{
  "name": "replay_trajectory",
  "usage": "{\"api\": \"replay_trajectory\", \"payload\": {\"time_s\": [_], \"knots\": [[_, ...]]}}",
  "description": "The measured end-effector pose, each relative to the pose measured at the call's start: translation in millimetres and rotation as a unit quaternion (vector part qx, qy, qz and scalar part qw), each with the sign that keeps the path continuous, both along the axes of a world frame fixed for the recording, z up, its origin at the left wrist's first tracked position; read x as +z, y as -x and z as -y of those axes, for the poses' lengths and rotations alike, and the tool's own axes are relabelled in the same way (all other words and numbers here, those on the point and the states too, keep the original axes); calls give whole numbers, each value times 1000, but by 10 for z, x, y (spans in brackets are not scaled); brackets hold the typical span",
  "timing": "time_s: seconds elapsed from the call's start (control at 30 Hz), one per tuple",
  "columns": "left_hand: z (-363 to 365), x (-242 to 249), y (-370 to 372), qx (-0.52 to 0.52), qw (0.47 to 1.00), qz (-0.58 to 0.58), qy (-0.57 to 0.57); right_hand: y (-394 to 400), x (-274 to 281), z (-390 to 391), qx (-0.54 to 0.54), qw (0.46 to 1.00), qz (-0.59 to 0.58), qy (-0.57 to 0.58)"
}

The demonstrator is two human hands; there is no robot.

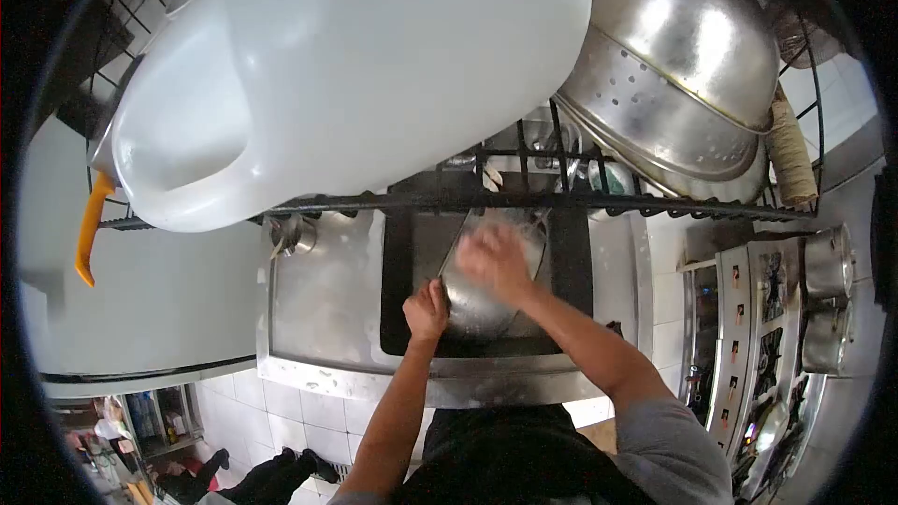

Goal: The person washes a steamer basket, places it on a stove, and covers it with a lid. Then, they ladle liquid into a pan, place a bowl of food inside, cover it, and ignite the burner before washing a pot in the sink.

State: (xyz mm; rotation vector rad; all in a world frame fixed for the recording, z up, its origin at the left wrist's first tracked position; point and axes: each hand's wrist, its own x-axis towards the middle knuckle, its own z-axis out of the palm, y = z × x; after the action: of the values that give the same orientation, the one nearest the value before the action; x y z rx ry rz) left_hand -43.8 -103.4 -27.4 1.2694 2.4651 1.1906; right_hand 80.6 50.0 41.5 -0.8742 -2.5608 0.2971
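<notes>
A long metal pan (479, 307) with a shiny, wet-looking surface lies tilted inside the dark sink basin (397, 271). My left hand (427, 310) is closed on its left edge, thumb uppermost. Over the pan's upper part is my right hand (493, 262), smeared by motion. Its fingers are too blurred to show whether anything is in them. The pan's far end is partly hidden behind the rack bar and my right hand.
A black wire rack (449, 200) crosses above the sink, bearing a large white plastic jug (393, 47) and stacked metal bowls and a colander (645, 98). A small metal cup (296, 235) stands on the left counter. At right is a stove (739, 318) with pots; lower left, another person's legs (271, 479).
</notes>
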Motion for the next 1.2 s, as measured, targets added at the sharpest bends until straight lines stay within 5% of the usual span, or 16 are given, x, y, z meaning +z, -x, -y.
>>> {"api": "replay_trajectory", "payload": {"time_s": [0.07, 0.17, 0.27, 0.33, 0.43, 0.5, 0.63, 0.67, 0.73, 0.77, 0.9, 0.97, 1.0, 1.1, 1.17, 1.2], "knots": [[11, -5, 24, -5, 999, -32, -5, -229, -211, 123, 233, 969, -81, -33], [53, -45, 42, -21, 1000, -18, -13, -101, -270, -380, 137, 983, -125, -14], [84, -17, 13, -19, 1000, -13, 10, 226, -257, -476, -5, 996, -40, 84], [25, 26, 35, -19, 999, -25, -13, 271, -52, -201, 16, 991, -132, 0], [30, 33, -9, -26, 999, 20, -32, -83, 92, 268, 92, 992, -77, -27], [16, 5, 16, -15, 1000, -4, -12, -379, 46, 185, 295, 944, -148, -1], [55, -23, 28, -17, 1000, 2, 24, -427, -550, -760, 148, 965, -191, 98], [48, -42, 38, -16, 999, 11, 41, -396, -900, -1034, -9, 963, -144, 227], [72, -23, 25, -14, 999, -11, 31, -334, -1070, -1094, -168, 918, -102, 345], [63, -15, 34, -11, 999, -27, 24, -307, -1176, -907, -127, 886, -212, 393], [40, 25, 11, -24, 1000, 2, 18, -450, -307, -158, 90, 954, -284, 7], [26, 38, 35, -37, 999, 8, 15, -485, -377, -299, 151, 961, -227, 43], [37, 50, 20, -28, 999, -1, 17, -485, -184, -525, 54, 962, -48, 263], [36, -16, 3, -13, 1000, -13, 17, -278, -1337, -1361, -53, 758, -313, 570], [46, -21, 42, -16, 1000, -3, 7, -91, -1628, -1615, -148, 942, -38, 300], [51, -13, 52, -18, 1000, -4, 6, -208, -764, -1305, -145, 930, -20, 338]]}}
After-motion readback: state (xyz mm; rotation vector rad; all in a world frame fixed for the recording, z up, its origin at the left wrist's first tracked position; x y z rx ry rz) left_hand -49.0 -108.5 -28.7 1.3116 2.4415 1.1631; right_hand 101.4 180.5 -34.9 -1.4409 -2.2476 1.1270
